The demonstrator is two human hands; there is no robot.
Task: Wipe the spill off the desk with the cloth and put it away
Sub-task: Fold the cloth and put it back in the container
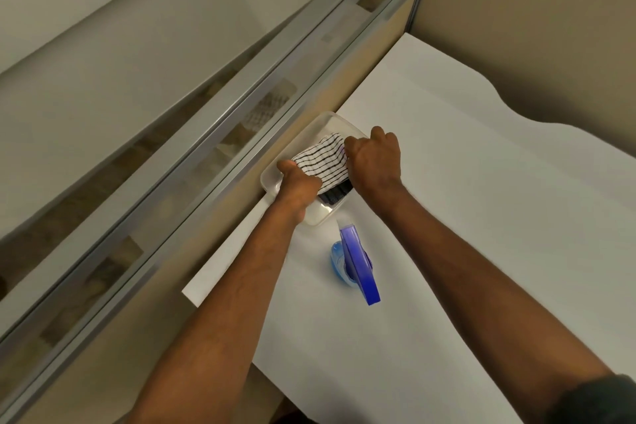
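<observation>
Striped cloth (321, 162) lay in the clear tray (272, 179) on the white desk (481, 217) as I gripped it, left hand (297, 182) and right hand (373, 157) closed on its ends, beside a blue spray bottle (356, 265).

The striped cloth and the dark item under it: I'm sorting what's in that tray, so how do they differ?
The striped cloth is white with thin black lines; the dark item looks solid black. The cloth lies on top, mostly exposed; the dark item shows only as a strip at the tray's near side. The left hand and right hand both grip the cloth; whether either touches the dark item is unclear. Both sit inside the white tray.
</observation>
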